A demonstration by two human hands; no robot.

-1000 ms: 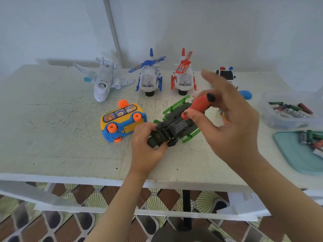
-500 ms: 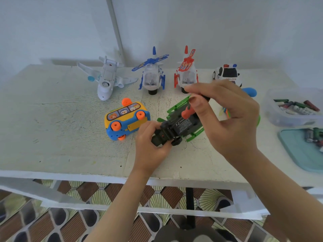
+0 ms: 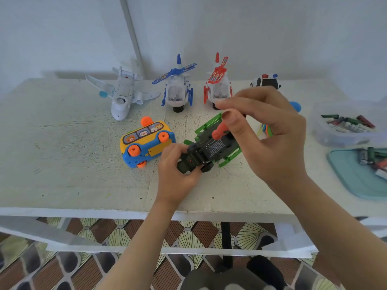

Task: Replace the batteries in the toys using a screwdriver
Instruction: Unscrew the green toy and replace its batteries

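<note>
Head view: the green toy car (image 3: 209, 151) lies belly-up on the tabletop (image 3: 73, 164), just right of the yellow bus (image 3: 146, 143). The left hand (image 3: 178, 174) has its grip curled round the car's near end, steadying it. The right hand (image 3: 270, 139) pinches the orange screwdriver (image 3: 219, 129) by its handle, tip down on the dark underside — the step looks like working the battery-cover screw. The next move likely calls for firm downward pressure while turning, then lifting the cover — batteries wait in the tub (image 3: 347, 126) at right

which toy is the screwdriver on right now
The green and black toy, underside up in the left hand; nothing else is touched.
</note>
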